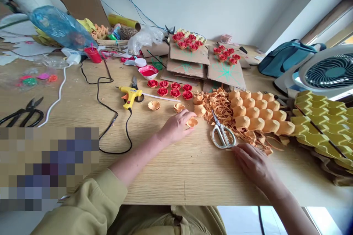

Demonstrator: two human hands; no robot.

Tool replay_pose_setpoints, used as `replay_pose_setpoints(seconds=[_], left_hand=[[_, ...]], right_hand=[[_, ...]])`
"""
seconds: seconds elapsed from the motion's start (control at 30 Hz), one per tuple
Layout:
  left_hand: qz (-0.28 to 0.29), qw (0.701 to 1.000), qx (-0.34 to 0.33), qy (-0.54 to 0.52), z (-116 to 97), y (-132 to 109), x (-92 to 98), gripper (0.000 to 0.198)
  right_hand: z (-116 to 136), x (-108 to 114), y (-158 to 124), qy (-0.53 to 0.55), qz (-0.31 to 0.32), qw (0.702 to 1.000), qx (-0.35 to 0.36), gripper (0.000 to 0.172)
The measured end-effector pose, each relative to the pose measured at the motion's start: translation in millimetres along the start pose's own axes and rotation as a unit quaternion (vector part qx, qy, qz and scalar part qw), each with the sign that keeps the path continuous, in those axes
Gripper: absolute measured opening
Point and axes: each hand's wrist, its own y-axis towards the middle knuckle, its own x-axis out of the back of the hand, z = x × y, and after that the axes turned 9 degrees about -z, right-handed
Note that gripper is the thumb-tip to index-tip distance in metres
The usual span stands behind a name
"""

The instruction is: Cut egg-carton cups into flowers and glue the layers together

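Note:
My left hand (176, 127) is closed on a cut orange egg-carton cup (192, 122), its thumb and fingers at the rim. Palm down on the table, my right hand (255, 164) has its fingers stretched toward white-handled scissors (224, 136); whether they touch is unclear. The scissors' blades point into a heap of orange carton scraps (217, 104). Beyond my left hand sit another cut cup (179, 107) and an uncut cup (200, 110). Farther left is an unpainted carton flower (154, 105), in front of several red-painted flowers (175, 93).
A yellow glue gun (131, 96) with a black cord lies left of my hands. Behind it stands a bowl of red paint (148, 72). Orange egg cartons (257, 112) and stacked yellow cartons (322, 117) are at right. Cardboard sheets (187, 68) carry red flowers; a fan (328, 68) stands beyond.

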Motion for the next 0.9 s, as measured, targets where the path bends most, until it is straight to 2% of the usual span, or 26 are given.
replay_pose_setpoints(seconds=[0.13,0.27,0.37,0.47,0.57,0.67,0.8,0.9], left_hand=[[0.020,0.999,0.007,-0.027,3.7,-22.2,2.3,0.040],[0.027,0.999,0.016,-0.025,7.3,-32.6,3.9,0.043],[0.017,0.999,0.028,-0.008,10.0,-33.8,4.8,0.044],[0.012,0.999,0.038,0.013,10.4,-34.5,5.9,0.048],[0.003,0.998,0.046,0.031,8.9,-36.4,7.2,0.050],[-0.002,0.998,0.059,0.037,8.0,-38.4,8.0,0.052],[0.001,0.997,0.073,0.034,8.8,-40.0,8.1,0.054],[0.006,0.997,0.075,0.031,9.5,-40.5,8.0,0.055]], right_hand=[[-8.3,-1.7,-0.4,0.014,-0.031,0.999,-0.020,0.018],[-4.5,5.2,4.8,-0.038,-0.058,0.997,-0.019,0.017],[5.4,8.9,22.3,-0.063,-0.074,0.995,-0.029,0.016],[16.1,3.8,52.2,-0.075,-0.067,0.994,-0.052,0.019],[25.2,-9.4,82.4,-0.095,-0.029,0.990,-0.100,0.021],[33.1,-22.9,99.5,-0.138,0.017,0.977,-0.159,0.020],[37.8,-30.4,98.1,-0.185,0.051,0.958,-0.213,0.019],[35.9,-29.4,91.5,-0.163,0.092,0.954,-0.234,0.019]])
